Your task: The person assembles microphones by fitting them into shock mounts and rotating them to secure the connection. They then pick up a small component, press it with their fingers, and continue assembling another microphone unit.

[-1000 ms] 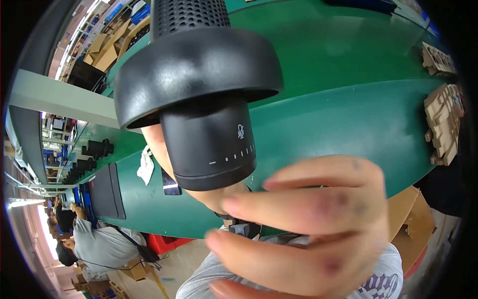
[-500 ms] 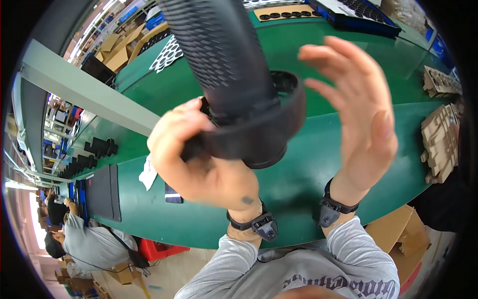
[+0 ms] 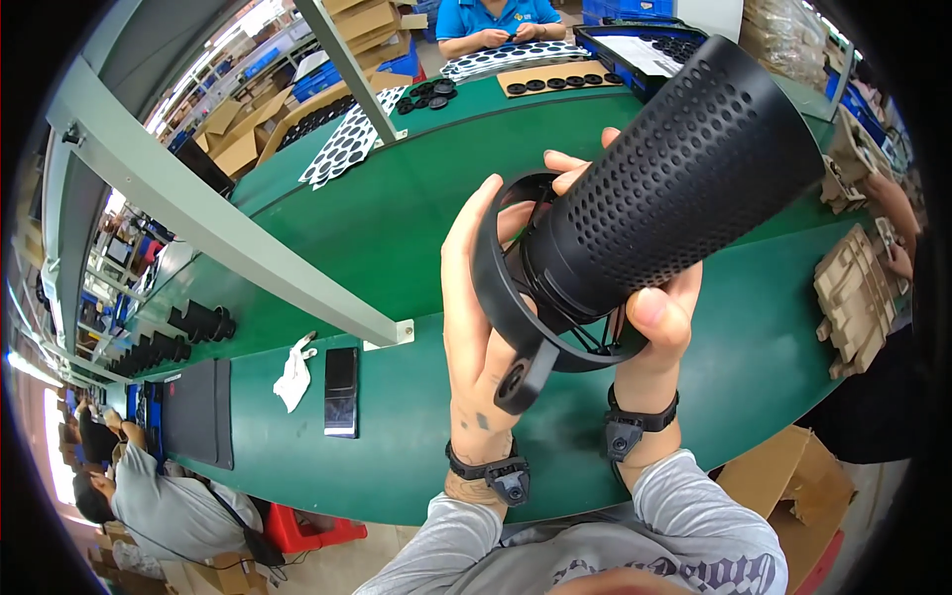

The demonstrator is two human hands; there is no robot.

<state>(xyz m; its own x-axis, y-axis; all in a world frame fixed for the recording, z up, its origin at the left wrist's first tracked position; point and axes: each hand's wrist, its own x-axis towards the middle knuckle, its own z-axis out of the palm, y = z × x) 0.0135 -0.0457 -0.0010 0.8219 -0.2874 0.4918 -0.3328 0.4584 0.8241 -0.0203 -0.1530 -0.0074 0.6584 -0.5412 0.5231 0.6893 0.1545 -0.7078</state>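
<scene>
A black cylinder (image 3: 684, 149) with rows of small dimples is held up over the green table, tilted so its wide end points to the upper right. A black ring (image 3: 488, 263) with thin struts surrounds its narrower end, and a rounded lug (image 3: 526, 380) juts from the ring toward me. My left hand (image 3: 466, 307) is closed around the ring's left side, with some fingers behind it. My right hand (image 3: 662, 332) grips from the right, thumb near the cylinder's lower edge; several of its fingers are hidden behind the cylinder.
A phone (image 3: 341, 392), a white crumpled cloth (image 3: 295, 375) and a black mat (image 3: 198, 412) lie on the left. A pale metal post (image 3: 248, 238) stands at left. Brown moulded trays (image 3: 855, 297) sit far right, near another person's hands. Across the table, a person in blue (image 3: 501, 20) works.
The cylinder has swung from pointing up-left to pointing up-right. My right hand, apart and open before, has closed on it. The view has shifted, bringing the far co-worker into sight.
</scene>
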